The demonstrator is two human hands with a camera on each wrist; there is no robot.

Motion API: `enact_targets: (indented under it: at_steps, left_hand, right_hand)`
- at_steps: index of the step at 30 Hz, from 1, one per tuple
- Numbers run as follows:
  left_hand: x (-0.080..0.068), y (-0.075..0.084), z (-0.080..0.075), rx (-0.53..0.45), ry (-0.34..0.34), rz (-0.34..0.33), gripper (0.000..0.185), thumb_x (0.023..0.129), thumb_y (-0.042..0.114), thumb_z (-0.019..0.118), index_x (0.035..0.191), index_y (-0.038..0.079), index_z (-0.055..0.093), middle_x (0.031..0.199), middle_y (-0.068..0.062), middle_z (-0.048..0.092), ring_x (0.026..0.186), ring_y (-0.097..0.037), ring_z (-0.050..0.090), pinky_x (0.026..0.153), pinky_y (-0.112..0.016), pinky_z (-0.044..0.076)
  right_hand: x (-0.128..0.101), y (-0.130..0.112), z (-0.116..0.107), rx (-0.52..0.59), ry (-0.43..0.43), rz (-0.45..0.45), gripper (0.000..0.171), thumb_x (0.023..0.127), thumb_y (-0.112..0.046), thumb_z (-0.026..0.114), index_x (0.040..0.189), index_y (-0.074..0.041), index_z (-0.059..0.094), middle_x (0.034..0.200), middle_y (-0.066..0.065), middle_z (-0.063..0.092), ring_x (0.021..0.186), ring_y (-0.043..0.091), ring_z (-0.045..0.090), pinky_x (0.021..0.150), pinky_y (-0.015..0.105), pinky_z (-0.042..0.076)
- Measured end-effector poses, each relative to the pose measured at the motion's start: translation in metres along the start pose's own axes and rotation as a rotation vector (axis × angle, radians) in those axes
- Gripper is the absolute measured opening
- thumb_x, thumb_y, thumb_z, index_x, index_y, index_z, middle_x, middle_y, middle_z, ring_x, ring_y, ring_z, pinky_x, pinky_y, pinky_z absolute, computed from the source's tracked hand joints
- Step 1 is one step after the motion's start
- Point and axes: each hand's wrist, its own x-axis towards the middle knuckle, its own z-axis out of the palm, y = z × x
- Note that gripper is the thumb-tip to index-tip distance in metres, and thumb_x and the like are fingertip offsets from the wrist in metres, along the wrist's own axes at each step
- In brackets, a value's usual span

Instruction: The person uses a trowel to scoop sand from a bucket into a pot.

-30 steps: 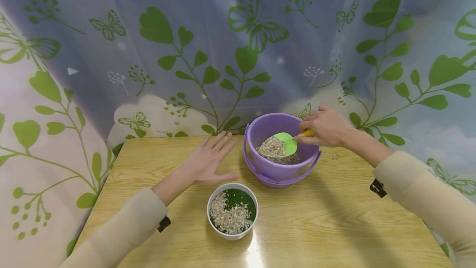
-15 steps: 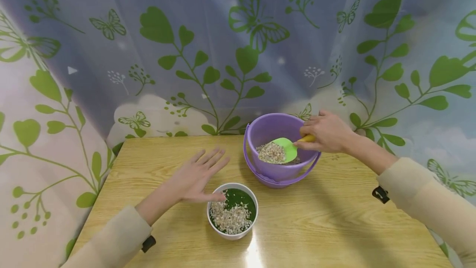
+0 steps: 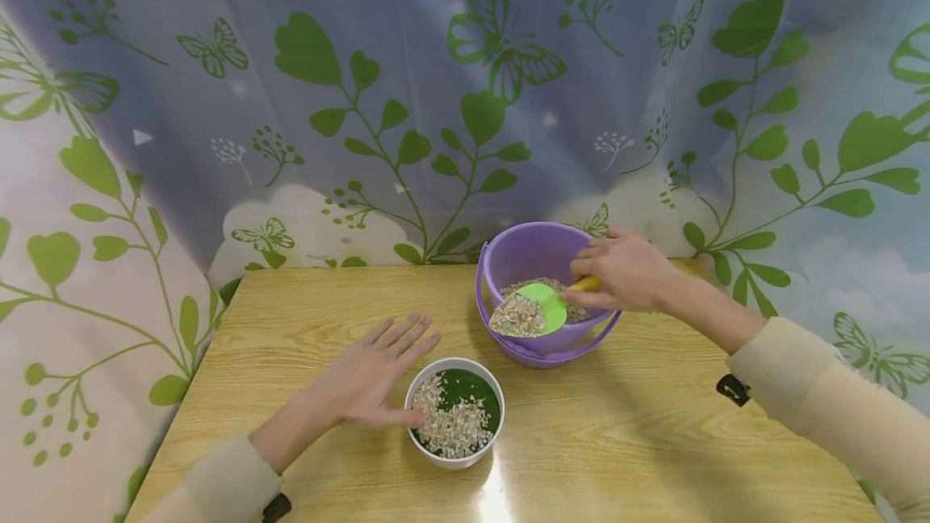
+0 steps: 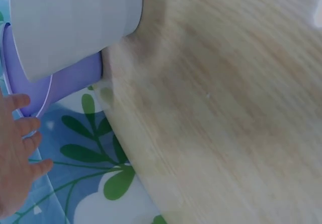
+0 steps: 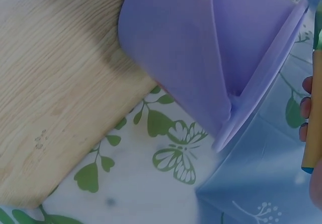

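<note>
My right hand (image 3: 628, 269) grips the yellow handle (image 5: 313, 118) of a small hand shovel with a green blade (image 3: 550, 309). Pale, mixed granules (image 3: 519, 315) are heaped on the blade, which is over the near rim of a purple bucket (image 3: 534, 253). More granules lie inside the bucket. My left hand (image 3: 363, 386) has its fingers straight and spread beside a white round pot (image 3: 455, 464), the thumb at the pot's left rim; whether it touches is unclear. Inside the pot, granules partly cover a dark green surface (image 3: 468, 383). In the left wrist view, the fingers (image 4: 30, 133) are straight.
Pot and bucket stand on a wood-grain table (image 3: 617, 442), the bucket behind and right of the pot. The bucket's purple handle (image 3: 603, 333) hangs down in front. A printed curtain (image 3: 407, 103) rises at the table's back edge. A few specks (image 5: 40, 139) lie on the table.
My left hand has drawn back toward me, its thumb now at the pot's rim. My right hand has brought the loaded shovel nearer and to the left, from inside the bucket to over its near rim.
</note>
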Motion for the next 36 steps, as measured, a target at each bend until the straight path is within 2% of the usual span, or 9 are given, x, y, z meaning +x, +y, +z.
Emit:
enact_targets:
  at_steps: [6, 9, 13, 14, 16, 18, 20, 27, 36]
  left_hand:
    - [-0.008, 0.005, 0.008, 0.046, 0.03, 0.022, 0.114, 0.087, 0.088, 0.052, 0.167, 0.009, 0.03, 0.174, -0.018, 0.028, 0.162, -0.037, 0.031, 0.129, -0.057, 0.032]
    - [-0.01, 0.007, 0.012, 0.061, 0.049, 0.031, 0.115, 0.087, 0.092, 0.044, 0.166, 0.01, 0.032, 0.173, -0.018, 0.029, 0.161, -0.037, 0.032, 0.128, -0.058, 0.035]
    - [-0.011, 0.008, 0.017, 0.1, 0.082, 0.044, 0.117, 0.086, 0.096, 0.039, 0.166, 0.01, 0.034, 0.172, -0.019, 0.031, 0.159, -0.039, 0.037, 0.127, -0.059, 0.037]
    - [-0.011, 0.008, 0.018, 0.113, 0.088, 0.047, 0.118, 0.086, 0.097, 0.036, 0.166, 0.01, 0.033, 0.172, -0.018, 0.031, 0.158, -0.039, 0.037, 0.127, -0.058, 0.037]
    - [-0.012, 0.009, 0.019, 0.136, 0.094, 0.049, 0.119, 0.085, 0.097, 0.035, 0.166, 0.01, 0.032, 0.173, -0.018, 0.03, 0.159, -0.038, 0.036, 0.127, -0.058, 0.036]
    - [-0.013, 0.01, 0.02, 0.144, 0.095, 0.046, 0.12, 0.084, 0.098, 0.037, 0.166, 0.01, 0.032, 0.173, -0.018, 0.029, 0.16, -0.038, 0.034, 0.128, -0.058, 0.035]
    - [-0.014, 0.01, 0.021, 0.15, 0.093, 0.039, 0.122, 0.083, 0.099, 0.032, 0.166, 0.01, 0.031, 0.173, -0.018, 0.028, 0.161, -0.037, 0.032, 0.128, -0.058, 0.034]
    - [-0.017, 0.011, 0.024, 0.144, 0.093, 0.016, 0.127, 0.081, 0.101, 0.008, 0.166, 0.011, 0.031, 0.173, -0.018, 0.028, 0.161, -0.036, 0.033, 0.129, -0.058, 0.032]
    - [-0.017, 0.012, 0.026, 0.133, 0.101, 0.007, 0.125, 0.082, 0.1, 0.008, 0.166, 0.011, 0.033, 0.173, -0.018, 0.028, 0.16, -0.037, 0.034, 0.127, -0.06, 0.036]
  right_hand:
    - [0.006, -0.012, 0.0, 0.004, -0.008, -0.022, 0.044, 0.098, -0.061, 0.062, 0.073, -0.025, 0.06, 0.066, -0.013, 0.06, 0.063, 0.007, 0.043, 0.065, 0.026, 0.034]
    - [0.009, -0.017, 0.001, 0.011, -0.011, -0.025, 0.041, 0.095, -0.058, 0.067, 0.073, -0.025, 0.061, 0.068, -0.013, 0.063, 0.065, 0.009, 0.048, 0.069, 0.031, 0.046]
    - [0.012, -0.024, 0.003, 0.014, -0.006, -0.025, 0.036, 0.092, -0.058, 0.071, 0.075, -0.026, 0.067, 0.072, -0.013, 0.068, 0.067, 0.01, 0.052, 0.073, 0.034, 0.05]
    - [0.013, -0.026, 0.004, 0.012, -0.006, -0.028, 0.036, 0.092, -0.058, 0.071, 0.076, -0.027, 0.068, 0.073, -0.013, 0.069, 0.068, 0.01, 0.052, 0.073, 0.032, 0.048]
    - [0.015, -0.029, 0.005, 0.017, -0.005, -0.034, 0.035, 0.092, -0.059, 0.071, 0.077, -0.027, 0.07, 0.074, -0.013, 0.07, 0.066, 0.009, 0.049, 0.068, 0.028, 0.037]
    - [0.016, -0.032, 0.008, 0.008, -0.001, -0.042, 0.037, 0.092, -0.061, 0.07, 0.075, -0.027, 0.069, 0.072, -0.014, 0.068, 0.064, 0.009, 0.046, 0.067, 0.027, 0.033]
    - [0.017, -0.034, 0.009, 0.002, -0.002, -0.047, 0.039, 0.091, -0.062, 0.071, 0.074, -0.027, 0.067, 0.07, -0.014, 0.066, 0.063, 0.008, 0.043, 0.066, 0.027, 0.028]
    - [0.023, -0.044, 0.015, 0.0, 0.019, -0.068, 0.039, 0.088, -0.063, 0.074, 0.075, -0.026, 0.068, 0.07, -0.014, 0.067, 0.062, 0.009, 0.039, 0.065, 0.027, 0.026]
    - [0.03, -0.055, 0.017, -0.014, 0.044, -0.079, 0.039, 0.086, -0.062, 0.076, 0.073, -0.026, 0.067, 0.069, -0.013, 0.066, 0.061, 0.01, 0.04, 0.064, 0.027, 0.027]
